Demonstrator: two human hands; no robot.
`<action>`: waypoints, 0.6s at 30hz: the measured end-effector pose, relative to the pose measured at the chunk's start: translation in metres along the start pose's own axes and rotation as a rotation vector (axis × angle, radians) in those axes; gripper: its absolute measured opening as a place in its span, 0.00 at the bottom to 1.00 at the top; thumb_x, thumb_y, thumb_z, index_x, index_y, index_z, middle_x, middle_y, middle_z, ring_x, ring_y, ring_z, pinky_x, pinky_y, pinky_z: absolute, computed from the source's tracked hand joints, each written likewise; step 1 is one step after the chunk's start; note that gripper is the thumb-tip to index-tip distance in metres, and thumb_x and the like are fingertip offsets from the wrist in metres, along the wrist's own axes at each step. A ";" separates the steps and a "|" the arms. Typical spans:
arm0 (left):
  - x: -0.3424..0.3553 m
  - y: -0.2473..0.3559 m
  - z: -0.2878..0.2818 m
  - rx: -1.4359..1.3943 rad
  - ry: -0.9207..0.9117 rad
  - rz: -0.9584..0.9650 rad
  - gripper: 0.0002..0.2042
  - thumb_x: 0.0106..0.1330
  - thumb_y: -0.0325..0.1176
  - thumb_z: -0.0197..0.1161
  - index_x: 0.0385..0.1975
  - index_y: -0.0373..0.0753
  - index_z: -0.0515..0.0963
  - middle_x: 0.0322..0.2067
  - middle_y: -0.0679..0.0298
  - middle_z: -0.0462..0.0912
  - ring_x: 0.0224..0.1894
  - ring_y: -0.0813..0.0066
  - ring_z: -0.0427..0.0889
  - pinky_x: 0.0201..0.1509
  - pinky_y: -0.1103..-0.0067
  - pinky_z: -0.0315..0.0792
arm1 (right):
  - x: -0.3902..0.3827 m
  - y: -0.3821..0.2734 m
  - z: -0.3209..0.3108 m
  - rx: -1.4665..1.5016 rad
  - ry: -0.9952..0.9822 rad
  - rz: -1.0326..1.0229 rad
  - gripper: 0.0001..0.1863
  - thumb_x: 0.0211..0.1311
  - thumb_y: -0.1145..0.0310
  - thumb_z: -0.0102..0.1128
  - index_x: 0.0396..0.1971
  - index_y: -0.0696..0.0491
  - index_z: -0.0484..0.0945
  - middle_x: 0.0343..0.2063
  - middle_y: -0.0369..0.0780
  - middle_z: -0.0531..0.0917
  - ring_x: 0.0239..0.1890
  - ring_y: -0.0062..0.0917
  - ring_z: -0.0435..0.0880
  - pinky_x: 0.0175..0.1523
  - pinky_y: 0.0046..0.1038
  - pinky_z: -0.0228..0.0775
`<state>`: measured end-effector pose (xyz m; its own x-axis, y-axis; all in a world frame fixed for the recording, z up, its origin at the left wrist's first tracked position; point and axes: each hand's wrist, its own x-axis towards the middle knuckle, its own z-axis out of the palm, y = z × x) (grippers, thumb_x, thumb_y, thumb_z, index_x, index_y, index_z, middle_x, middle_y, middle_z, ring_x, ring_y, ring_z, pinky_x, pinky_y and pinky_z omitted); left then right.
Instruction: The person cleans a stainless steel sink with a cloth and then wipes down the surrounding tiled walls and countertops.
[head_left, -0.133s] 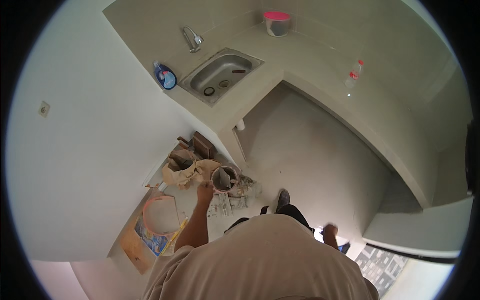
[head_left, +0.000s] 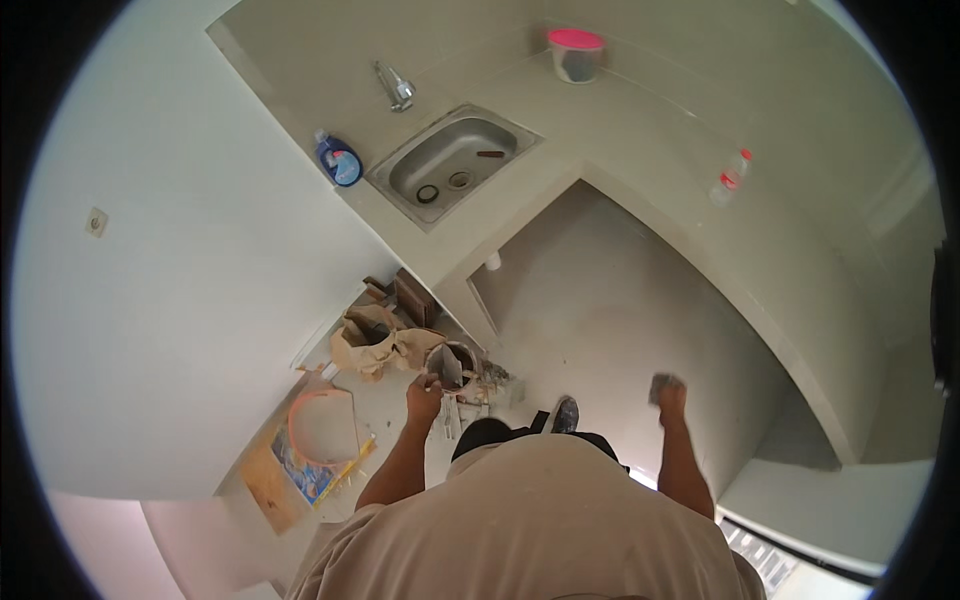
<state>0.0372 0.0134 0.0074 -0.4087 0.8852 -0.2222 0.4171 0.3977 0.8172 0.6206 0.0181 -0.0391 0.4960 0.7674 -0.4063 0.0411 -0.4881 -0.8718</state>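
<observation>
My left hand [head_left: 424, 397] is low on the left, fingers closed, at the near edge of a round bucket [head_left: 474, 379]. Whether it grips the rim or something small there, I cannot make out. A flat grey blade-like piece [head_left: 447, 368] stands inside the bucket. Out to the right, my right hand [head_left: 675, 400] is closed round a small grey block-like thing [head_left: 660, 388], blurred and partly hidden by the fingers. It is held out over the pale floor, apart from the counter.
A torn brown paper bag [head_left: 362, 345] and brown boards [head_left: 414, 298] lean by the white wall. An orange hoop [head_left: 292, 425] lies nearby. The counter holds a steel sink [head_left: 400, 165], blue bottle [head_left: 340, 160], pink-lidded tub [head_left: 576, 62] and clear bottle [head_left: 727, 182].
My right hand has moved forward and up, bringing the grey thing into sight. My left hand has shifted slightly right and nearer along the bucket's edge. The whole view has tilted slightly.
</observation>
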 end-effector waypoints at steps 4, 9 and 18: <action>0.010 0.072 0.008 0.040 0.146 0.140 0.13 0.68 0.30 0.62 0.48 0.30 0.82 0.41 0.47 0.87 0.45 0.53 0.87 0.49 0.66 0.77 | 0.059 -0.186 0.039 -0.188 -0.177 -0.033 0.19 0.65 0.74 0.56 0.55 0.59 0.79 0.35 0.40 0.83 0.36 0.24 0.81 0.38 0.27 0.74; 0.065 0.159 0.009 -0.056 0.329 0.205 0.13 0.68 0.27 0.61 0.49 0.30 0.81 0.43 0.52 0.85 0.44 0.62 0.86 0.47 0.71 0.78 | 0.116 -0.297 0.107 -0.254 -0.319 -0.161 0.21 0.65 0.74 0.57 0.59 0.59 0.77 0.37 0.38 0.82 0.34 0.19 0.76 0.35 0.24 0.70; 0.244 0.189 0.058 -0.102 0.544 0.197 0.12 0.70 0.26 0.58 0.50 0.33 0.80 0.49 0.50 0.81 0.52 0.52 0.82 0.56 0.66 0.76 | 0.126 -0.394 0.283 -0.100 -0.550 -0.280 0.13 0.64 0.65 0.66 0.41 0.58 0.83 0.33 0.35 0.81 0.35 0.18 0.77 0.37 0.23 0.70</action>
<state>0.0635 0.3183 0.0773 -0.7006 0.6781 0.2223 0.4585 0.1890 0.8684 0.4215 0.4243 0.1760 -0.0634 0.9605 -0.2708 0.1992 -0.2537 -0.9465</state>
